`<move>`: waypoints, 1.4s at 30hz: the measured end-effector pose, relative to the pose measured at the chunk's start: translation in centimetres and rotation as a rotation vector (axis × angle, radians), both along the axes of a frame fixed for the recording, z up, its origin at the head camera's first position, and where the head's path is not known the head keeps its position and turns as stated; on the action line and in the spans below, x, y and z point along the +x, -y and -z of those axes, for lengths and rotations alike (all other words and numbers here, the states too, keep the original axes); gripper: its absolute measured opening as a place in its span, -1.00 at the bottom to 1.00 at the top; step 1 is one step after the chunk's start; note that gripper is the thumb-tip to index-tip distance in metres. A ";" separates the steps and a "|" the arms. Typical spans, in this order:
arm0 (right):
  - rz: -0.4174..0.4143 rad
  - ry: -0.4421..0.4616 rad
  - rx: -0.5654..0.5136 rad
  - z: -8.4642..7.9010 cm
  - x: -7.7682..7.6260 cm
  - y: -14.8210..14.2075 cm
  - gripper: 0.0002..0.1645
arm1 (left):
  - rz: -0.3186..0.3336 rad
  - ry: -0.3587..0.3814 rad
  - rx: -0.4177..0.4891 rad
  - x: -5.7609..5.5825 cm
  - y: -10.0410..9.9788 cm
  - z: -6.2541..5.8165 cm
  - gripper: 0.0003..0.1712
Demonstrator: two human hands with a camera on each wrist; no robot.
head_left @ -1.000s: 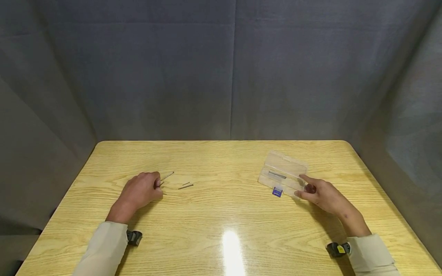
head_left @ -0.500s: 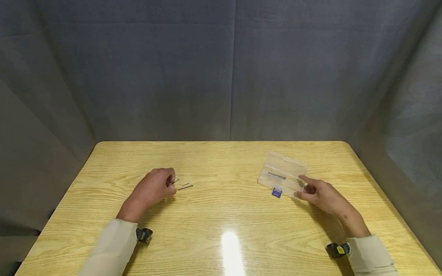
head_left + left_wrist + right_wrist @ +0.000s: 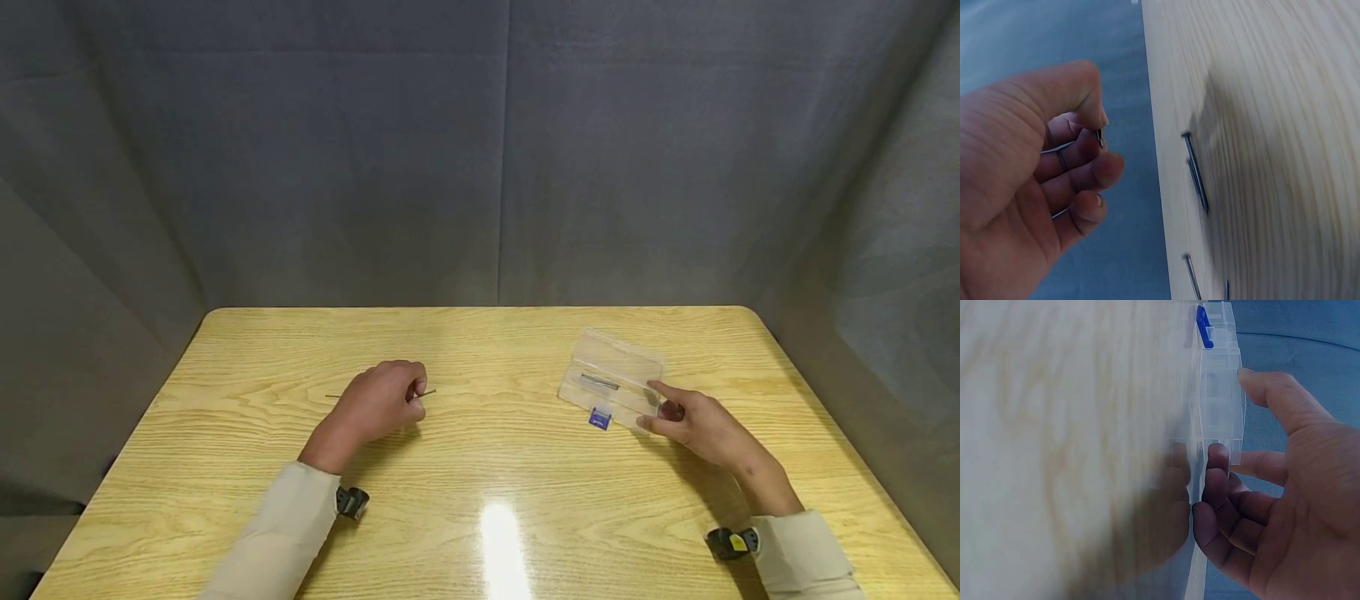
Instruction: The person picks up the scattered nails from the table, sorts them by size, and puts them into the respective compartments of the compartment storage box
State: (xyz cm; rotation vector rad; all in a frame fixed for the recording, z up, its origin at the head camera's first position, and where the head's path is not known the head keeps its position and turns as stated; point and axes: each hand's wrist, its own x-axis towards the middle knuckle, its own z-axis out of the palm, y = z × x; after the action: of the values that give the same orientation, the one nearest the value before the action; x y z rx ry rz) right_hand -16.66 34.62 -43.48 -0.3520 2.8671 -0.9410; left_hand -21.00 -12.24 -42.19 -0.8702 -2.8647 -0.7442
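Observation:
My left hand is raised over the left half of the table and pinches a nail between thumb and index finger. In the left wrist view only a short bit of that nail shows at the fingertips. Beneath, several loose nails lie on the wood; in the head view the hand hides most of them. A clear plastic box stands with its lid up and a few nails inside. My right hand grips its right end, thumb on the near side and fingers around the end.
A blue latch juts from the box's near side. The wooden table ends at a grey curtain behind, and grey cloth hangs at both sides. A bright glare lies on the table's front middle.
My left hand has picked a nail up from the table and moved right with it, toward the table's middle. The right hand and the box have stayed in place.

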 end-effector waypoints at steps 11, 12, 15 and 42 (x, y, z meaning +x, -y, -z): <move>-0.003 -0.001 -0.007 0.1 0.0 -0.1 -0.04 | 0.062 0.012 -0.014 -0.5 -3.5 -0.4 -0.78; -0.003 0.001 -0.007 0.1 0.0 -0.1 -0.04 | 0.065 0.016 -0.016 -0.5 -3.8 -0.4 -0.78; 0.003 0.007 -0.013 0.1 0.1 -0.1 -0.04 | 0.084 0.018 -0.016 -0.6 -4.6 -0.5 -0.78; 0.014 -0.010 0.007 0.0 0.0 0.1 -0.07 | 0.220 0.065 -0.088 -1.9 -12.3 -0.9 -0.82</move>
State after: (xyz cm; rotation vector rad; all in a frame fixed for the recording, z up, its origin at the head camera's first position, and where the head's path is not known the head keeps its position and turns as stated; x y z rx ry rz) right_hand -16.61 34.55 -43.53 -0.3367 2.8847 -0.9342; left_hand -22.90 0.10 -41.25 -1.2098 -2.9091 -0.6806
